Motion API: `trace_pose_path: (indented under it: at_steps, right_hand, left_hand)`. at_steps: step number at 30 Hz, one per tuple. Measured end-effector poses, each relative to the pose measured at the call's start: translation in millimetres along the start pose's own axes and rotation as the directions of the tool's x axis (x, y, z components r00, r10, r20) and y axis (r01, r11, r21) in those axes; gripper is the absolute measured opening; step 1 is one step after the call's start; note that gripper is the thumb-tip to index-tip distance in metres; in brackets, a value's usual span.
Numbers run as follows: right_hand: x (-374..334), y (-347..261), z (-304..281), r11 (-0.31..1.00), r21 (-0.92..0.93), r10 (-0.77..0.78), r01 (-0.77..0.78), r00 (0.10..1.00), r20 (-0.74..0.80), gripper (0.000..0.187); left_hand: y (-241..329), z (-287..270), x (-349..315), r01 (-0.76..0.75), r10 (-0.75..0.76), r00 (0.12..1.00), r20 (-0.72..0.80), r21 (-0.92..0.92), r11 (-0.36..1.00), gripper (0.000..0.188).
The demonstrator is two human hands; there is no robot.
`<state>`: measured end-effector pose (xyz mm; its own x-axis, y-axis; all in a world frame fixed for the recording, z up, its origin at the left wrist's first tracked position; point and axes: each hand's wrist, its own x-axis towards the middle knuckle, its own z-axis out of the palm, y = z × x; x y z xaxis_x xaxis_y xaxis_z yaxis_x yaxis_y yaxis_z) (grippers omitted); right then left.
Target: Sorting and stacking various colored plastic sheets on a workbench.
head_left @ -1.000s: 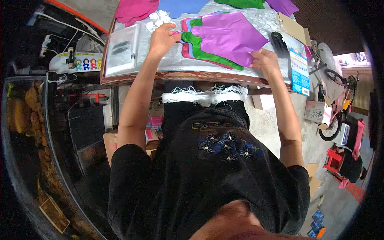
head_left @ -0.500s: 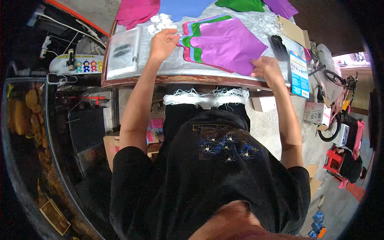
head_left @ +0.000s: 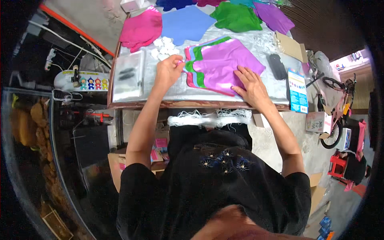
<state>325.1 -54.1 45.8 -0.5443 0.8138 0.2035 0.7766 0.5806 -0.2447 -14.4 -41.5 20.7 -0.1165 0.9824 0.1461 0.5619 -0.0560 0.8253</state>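
Observation:
A stack of thin, glossy coloured sheets lies flat on the table, with a purple sheet [head_left: 220,60] on top. Wavy edges of green, blue and pink sheets [head_left: 191,82] peek out in steps along its left side. My left hand [head_left: 169,72] is closed in a pinch at the stack's left tip. Fingers spread, my right hand [head_left: 253,88] rests on the right part of the purple sheet. Small white pieces [head_left: 164,48] sit in a loose heap just beyond my left hand. Beside that hand is a clear plastic bag [head_left: 129,78] with dark items in it.
Along the table's far side lie piles of pink [head_left: 142,30], blue [head_left: 187,24], green [head_left: 237,18] and purple sheets [head_left: 275,18]. To the right are a black object [head_left: 277,66], an open cardboard box [head_left: 290,46] and a blue-and-white printed package [head_left: 298,92]. The table's wooden edge [head_left: 192,105] runs before me.
My right hand has gone from pinching the purple sheet's near right corner to lying spread on top of it. My left hand still pinches the left tip. The view has tilted farther up the table.

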Motion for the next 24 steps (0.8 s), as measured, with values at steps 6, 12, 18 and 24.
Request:
trace_pose_path:
  at_steps: [6,12,18,24]
  right_hand:
    - [6,-1,-12,1.0,0.021,-0.003,0.003,1.0,0.021,0.06]
    - [33,2,-40,0.996,0.087,-0.027,0.021,0.997,0.072,0.06]
    - [75,15,-57,0.983,0.152,-0.127,0.103,0.979,0.16,0.058]
    - [104,41,-70,0.979,0.167,-0.157,0.12,0.96,0.232,0.054]
  left_hand:
    - [14,-33,50,-0.301,0.32,0.944,-0.081,0.184,0.936,0.019]
    - [12,-30,201,-0.315,0.389,0.921,-0.03,0.53,0.787,0.013]
    - [-59,4,331,-0.398,0.486,0.873,0.05,0.648,0.649,0.018]
    - [-75,26,366,-0.432,0.431,0.883,0.185,0.68,0.593,0.021]
